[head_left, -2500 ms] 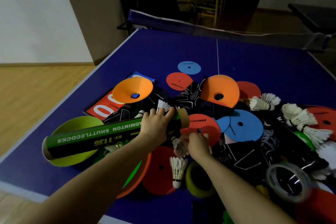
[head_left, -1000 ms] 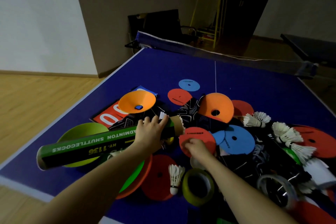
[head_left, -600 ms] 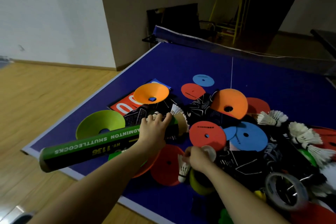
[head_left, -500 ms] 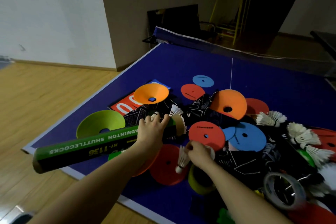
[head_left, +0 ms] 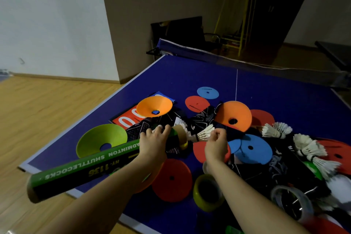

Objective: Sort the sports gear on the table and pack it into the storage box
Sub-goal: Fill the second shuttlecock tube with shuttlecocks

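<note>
My left hand (head_left: 153, 143) grips a long green shuttlecock tube (head_left: 89, 167) near its open end, which points right over the pile. My right hand (head_left: 215, 143) pinches a white feather shuttlecock (head_left: 204, 133) by its feathers, cork end toward the tube mouth and a short way from it. More white shuttlecocks (head_left: 276, 130) lie on the right of the blue table (head_left: 199, 76). Flat red, blue and orange marker discs (head_left: 250, 148) and black gloves (head_left: 201, 118) are heaped in the middle. No storage box is in view.
A lime cone (head_left: 101, 139) and an orange cone (head_left: 153, 105) sit at the left over a red score card (head_left: 123, 120). A yellow tape roll (head_left: 208, 192) and a clear tape roll (head_left: 290, 202) lie near me. The net (head_left: 247, 62) crosses the far side.
My right hand has picked a shuttlecock up from beside the yellow tape roll and lifted it toward the tube's open end. My left hand kept its hold on the tube.
</note>
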A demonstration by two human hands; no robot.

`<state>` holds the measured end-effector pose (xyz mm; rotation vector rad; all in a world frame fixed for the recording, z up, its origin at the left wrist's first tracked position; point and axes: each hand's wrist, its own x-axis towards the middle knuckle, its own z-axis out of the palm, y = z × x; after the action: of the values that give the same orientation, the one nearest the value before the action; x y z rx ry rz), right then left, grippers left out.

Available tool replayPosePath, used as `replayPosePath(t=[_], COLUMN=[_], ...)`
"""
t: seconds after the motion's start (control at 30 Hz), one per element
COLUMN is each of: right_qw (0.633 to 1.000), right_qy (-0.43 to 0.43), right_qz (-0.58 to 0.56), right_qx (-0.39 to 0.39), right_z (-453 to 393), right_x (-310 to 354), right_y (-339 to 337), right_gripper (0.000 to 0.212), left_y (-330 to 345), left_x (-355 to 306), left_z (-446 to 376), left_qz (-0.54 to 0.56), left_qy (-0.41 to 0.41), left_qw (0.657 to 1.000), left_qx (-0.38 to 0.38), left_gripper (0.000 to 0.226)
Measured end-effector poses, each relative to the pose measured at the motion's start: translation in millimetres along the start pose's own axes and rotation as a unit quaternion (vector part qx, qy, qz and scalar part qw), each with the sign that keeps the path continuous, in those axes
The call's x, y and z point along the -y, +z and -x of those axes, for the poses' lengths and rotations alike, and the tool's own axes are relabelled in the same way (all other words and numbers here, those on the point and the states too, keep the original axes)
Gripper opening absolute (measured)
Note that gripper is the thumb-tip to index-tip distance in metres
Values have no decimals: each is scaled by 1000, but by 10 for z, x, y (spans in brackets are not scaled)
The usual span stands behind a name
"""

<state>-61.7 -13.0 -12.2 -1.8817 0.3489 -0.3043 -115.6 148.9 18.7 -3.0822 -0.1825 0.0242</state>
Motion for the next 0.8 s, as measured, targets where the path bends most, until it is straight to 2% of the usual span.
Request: replayPosePath(t=[0.13, 0.23, 0.3, 0.43, 0.5, 0.57, 0.7, 0.8], right_qw=[1000, 997, 994, 999, 999, 998, 987, 966], right_qy=[-12, -30, -48, -39, -22, -4, 16, 65], right_qz=[5, 61, 90, 15, -35, -66, -83, -121], right_qx=[-1, 43, 43, -14, -10, 20, 135, 218], right_z=[-36, -57, -73, -123, -141, -172, -157, -84], right_x=[63, 104, 127, 245, 343, 392, 469, 523], right_y=[16, 46, 57, 73, 93, 135, 197, 270], right_gripper=[13, 12, 13, 14, 14, 14, 15, 33], left_y=[-17, -20, -20, -30, -31, -36, -91, -141], left_x=[6, 14, 19, 51, 69, 70, 15, -3], left_z=[-27, -61, -101, -178, -205, -239, -340, -399], left_qz=[9, 23, 34, 48, 42, 33, 22, 13], left_qy=[0, -2, -7, -16, -14, -10, 0, 2], left_qw=[1000, 999, 998, 997, 998, 998, 999, 999], left_qx=[-8, -29, -43, -51, -51, -48, -46, -42], left_gripper=[94, 90, 89, 85, 84, 84, 90, 93])
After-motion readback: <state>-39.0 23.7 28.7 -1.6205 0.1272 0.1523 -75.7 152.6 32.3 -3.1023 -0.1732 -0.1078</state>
